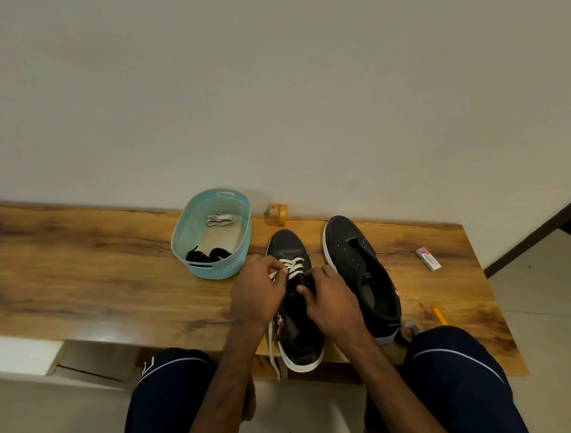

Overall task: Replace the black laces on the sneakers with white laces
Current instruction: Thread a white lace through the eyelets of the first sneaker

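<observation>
Now the left hand [257, 294] pinches the white lace [292, 266] between thumb and fingertips, just to the left of the crossings already made. The right hand [334, 306] curls its fingers on the eyelet edge of the sneaker [299, 343], right below those crossings. To do this step well, I think the left fingers should hold the lace flat and lightly tight, while the right fingers open the next eyelet and guide the tip through, so both ends come out equal. One loose end hangs down beside the left wrist, past the edge of the table [113, 282]. The right fingers cover the next eyelets, so I cannot tell whether they hold also a lace tip. Beyond the right knuckles the second sneaker [354, 255] has no lace. Beyond the left fingers a basket [190, 229] holds the black laces [202, 256] and a spare white lace [221, 219].
</observation>
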The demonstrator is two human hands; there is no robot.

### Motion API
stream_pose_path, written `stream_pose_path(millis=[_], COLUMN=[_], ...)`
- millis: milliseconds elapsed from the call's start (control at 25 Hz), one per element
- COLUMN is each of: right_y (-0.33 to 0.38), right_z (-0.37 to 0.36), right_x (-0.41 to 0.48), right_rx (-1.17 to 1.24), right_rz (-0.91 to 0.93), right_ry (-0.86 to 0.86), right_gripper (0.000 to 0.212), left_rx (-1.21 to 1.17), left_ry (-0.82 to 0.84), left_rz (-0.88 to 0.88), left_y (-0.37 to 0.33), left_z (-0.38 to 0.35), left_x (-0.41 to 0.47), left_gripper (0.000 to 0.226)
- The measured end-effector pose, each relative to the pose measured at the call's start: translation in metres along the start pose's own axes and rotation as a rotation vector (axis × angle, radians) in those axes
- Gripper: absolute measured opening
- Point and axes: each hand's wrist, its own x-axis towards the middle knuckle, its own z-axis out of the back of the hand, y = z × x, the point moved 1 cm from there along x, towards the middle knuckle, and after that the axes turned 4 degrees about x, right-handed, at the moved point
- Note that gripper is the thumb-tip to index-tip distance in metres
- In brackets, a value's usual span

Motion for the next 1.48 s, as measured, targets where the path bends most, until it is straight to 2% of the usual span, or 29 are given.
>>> stream_pose_path(millis=[80,320,640,760,920,1000,1080,1160,1240,1360,1400,1440,1480], right_y=[-0.001,-0.013,-0.015,-0.017,-0.023,-0.025,-0.022,-0.012,-0.005,-0.018,-0.027,-0.036,-0.042], right_z=[-0.003,-0.002,-0.001,-0.002,-0.005,-0.007,-0.011,-0.009,0.006,0.050,0.065,0.075,0.079], right_x=[-0.001,0.003,0.002,0.001,0.001,0.003,0.004,0.002,-0.001,-0.010,-0.015,-0.019,-0.023], right_rx=[-0.013,0.284,0.346,0.374,0.713,0.772,0.747,0.786,1.142,1.935,2.053,2.016,1.809], right_rz=[-0.002,-0.126,-0.130,-0.134,-0.253,-0.300,-0.306,-0.300,-0.327,-0.204,-0.126,-0.097,-0.118], right_ry=[-0.045,-0.050,-0.037,-0.046,-0.045,-0.070,-0.125,-0.226,-0.342,-0.307,-0.261,-0.235,-0.244], right_gripper=[0.029,0.031,0.031,0.029,0.025,0.014,0.008,0.010,0.013,0.007,0.006,0.008,0.009], left_rx=[0.060,0.230,0.297,0.334,0.299,0.246,0.307,0.401,0.351,0.094,0.043,0.009,-0.021], left_ry=[0.007,0.086,0.063,0.069,0.044,0.050,0.019,-0.056,-0.117,-0.213,-0.227,-0.226,-0.211], left_rz=[-0.008,-0.052,-0.039,-0.091,-0.101,-0.112,-0.126,-0.040,0.128,0.340,0.388,0.426,0.457], left_y=[-0.005,-0.012,-0.012,-0.013,-0.010,-0.006,-0.001,0.008,0.017,0.024,0.024,0.023,0.023], left_z=[-0.004,-0.019,-0.035,-0.039,-0.042,-0.044,-0.046,-0.048,-0.049,-0.053,-0.054,-0.055,-0.055], left_x=[-0.001,-0.001,0.003,0.004,0.003,-0.001,-0.010,-0.021,-0.033,-0.045,-0.046,-0.047,-0.049], left_gripper=[0.009,0.010,0.017,0.019,0.018,0.018,0.030,0.054,0.074,0.091,0.094,0.095,0.096])
